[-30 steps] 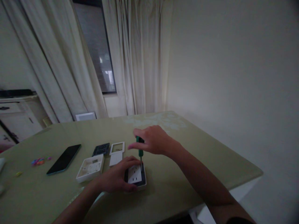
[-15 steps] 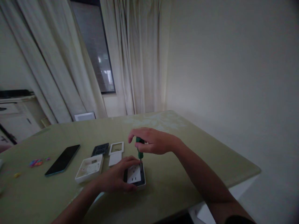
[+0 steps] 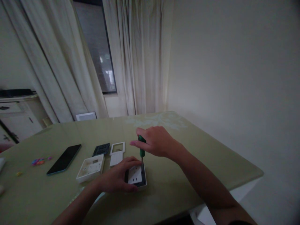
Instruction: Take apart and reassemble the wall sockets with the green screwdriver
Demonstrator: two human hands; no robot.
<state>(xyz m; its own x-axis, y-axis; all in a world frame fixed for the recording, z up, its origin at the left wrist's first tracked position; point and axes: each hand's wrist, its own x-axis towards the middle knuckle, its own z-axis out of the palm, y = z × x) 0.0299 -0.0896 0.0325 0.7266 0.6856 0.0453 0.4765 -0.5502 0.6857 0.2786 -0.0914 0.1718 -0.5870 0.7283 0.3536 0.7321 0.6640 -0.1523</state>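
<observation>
A wall socket (image 3: pixel 135 176) with a white face and dark frame sits in a white box on the table. My left hand (image 3: pixel 118 177) grips it from the left, with the thumb along its near side and the fingers at its far edge. Above its right side, my right hand (image 3: pixel 156 142) is closed round the green handle of a screwdriver (image 3: pixel 142 152). The screwdriver stands nearly upright, its metal shaft reaching down to the dark frame at the socket's far right. I cannot make out a screw under the tip.
Left of the socket are an open white mounting box (image 3: pixel 91 168), a dark socket frame (image 3: pixel 101 149), a white frame (image 3: pixel 117 148) and a white cover plate (image 3: pixel 116 159). Further left lie a phone (image 3: pixel 64 159) and small colourful pieces (image 3: pixel 38 161). The table (image 3: pixel 199 162) meets the wall at right.
My right hand has turned about the screwdriver handle, its knuckles lifting and its fingers curling closer. My left hand and the socket stay together. The whole view has shifted slightly.
</observation>
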